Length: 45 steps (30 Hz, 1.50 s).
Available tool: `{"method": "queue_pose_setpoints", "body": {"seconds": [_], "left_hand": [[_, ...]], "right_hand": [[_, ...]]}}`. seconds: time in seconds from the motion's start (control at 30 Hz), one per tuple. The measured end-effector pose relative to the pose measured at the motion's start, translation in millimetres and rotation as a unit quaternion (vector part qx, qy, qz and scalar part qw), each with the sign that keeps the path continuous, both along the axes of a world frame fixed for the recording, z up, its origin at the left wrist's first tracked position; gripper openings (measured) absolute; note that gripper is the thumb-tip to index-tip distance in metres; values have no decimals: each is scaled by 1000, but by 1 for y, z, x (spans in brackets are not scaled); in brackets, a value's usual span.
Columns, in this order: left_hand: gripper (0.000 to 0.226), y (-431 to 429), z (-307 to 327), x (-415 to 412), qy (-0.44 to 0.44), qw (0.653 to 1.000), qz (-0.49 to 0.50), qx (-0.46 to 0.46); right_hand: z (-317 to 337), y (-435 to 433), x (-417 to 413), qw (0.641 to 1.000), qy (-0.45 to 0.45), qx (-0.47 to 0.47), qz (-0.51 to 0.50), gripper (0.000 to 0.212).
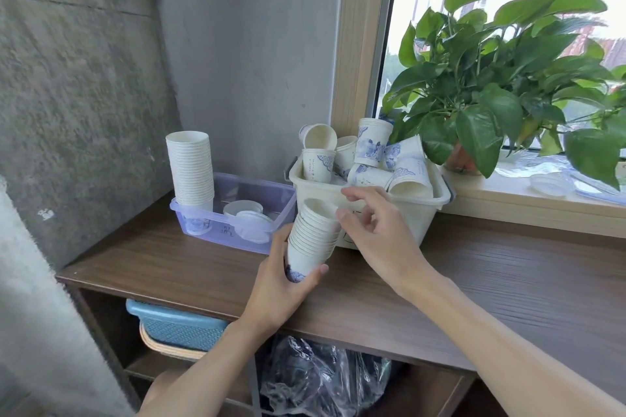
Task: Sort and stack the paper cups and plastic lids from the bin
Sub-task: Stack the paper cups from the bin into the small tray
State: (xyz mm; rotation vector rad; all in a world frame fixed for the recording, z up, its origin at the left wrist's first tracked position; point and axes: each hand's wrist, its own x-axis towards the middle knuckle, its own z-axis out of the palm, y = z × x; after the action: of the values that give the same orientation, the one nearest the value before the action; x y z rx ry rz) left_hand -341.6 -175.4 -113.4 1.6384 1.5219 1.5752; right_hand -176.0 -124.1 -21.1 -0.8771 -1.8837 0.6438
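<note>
My left hand [283, 284] grips a short stack of white paper cups with blue print [313, 237], tilted, above the wooden counter. My right hand [376, 223] hovers just right of the stack's top, fingers relaxed and holding nothing, in front of the cream bin [416, 210]. Loose cups [372, 152] lie jumbled in that bin. To the left, a clear purple tray [257, 240] holds a tall cup stack [191, 169] and several white plastic lids [249, 217].
A potted green plant [491, 91] stands on the window sill right of the bin, with plastic lids [548, 183] lying on the sill. Concrete wall rises behind the trays. Under the counter [508, 281] sit a blue basket [176, 325] and a clear plastic bag [321, 379].
</note>
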Motion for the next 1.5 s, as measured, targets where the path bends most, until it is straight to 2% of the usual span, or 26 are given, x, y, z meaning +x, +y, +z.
{"method": "queue_pose_setpoints", "body": {"seconds": [0.1, 0.2, 0.6, 0.7, 0.8, 0.9, 1.0, 1.17, 1.33, 1.5], "left_hand": [[67, -1, -1, 0, 8, 1000, -8, 3], [69, 0, -3, -1, 22, 1000, -18, 6], [72, -2, -1, 0, 33, 998, -43, 13], [70, -2, 1, 4, 31, 998, -44, 11], [71, -1, 1, 13, 3, 999, -34, 5], [73, 1, -1, 24, 12, 999, -50, -3], [72, 3, -1, 26, 23, 998, -49, -5], [73, 4, -2, 25, 13, 999, -35, -3], [73, 4, -2, 25, 27, 999, -33, 0], [74, 4, -2, 25, 23, 999, -27, 0]], "right_hand": [[-7, 4, -5, 998, -34, -57, -3, 44], [-12, 1, -9, 993, -12, -113, 21, 51], [-13, 2, 0, 993, -54, -93, 39, 48], [-12, 5, 8, 998, -48, -42, 27, 35], [-6, 15, 25, 995, -41, 84, -45, 22], [3, 29, 47, 969, -97, 173, -148, 29], [3, 41, 65, 943, -191, 164, -217, 31], [-4, 54, 76, 926, -278, 115, -228, 32], [0, 60, 81, 926, -267, 115, -239, 48], [16, 60, 76, 947, -162, 184, -209, 68]]}}
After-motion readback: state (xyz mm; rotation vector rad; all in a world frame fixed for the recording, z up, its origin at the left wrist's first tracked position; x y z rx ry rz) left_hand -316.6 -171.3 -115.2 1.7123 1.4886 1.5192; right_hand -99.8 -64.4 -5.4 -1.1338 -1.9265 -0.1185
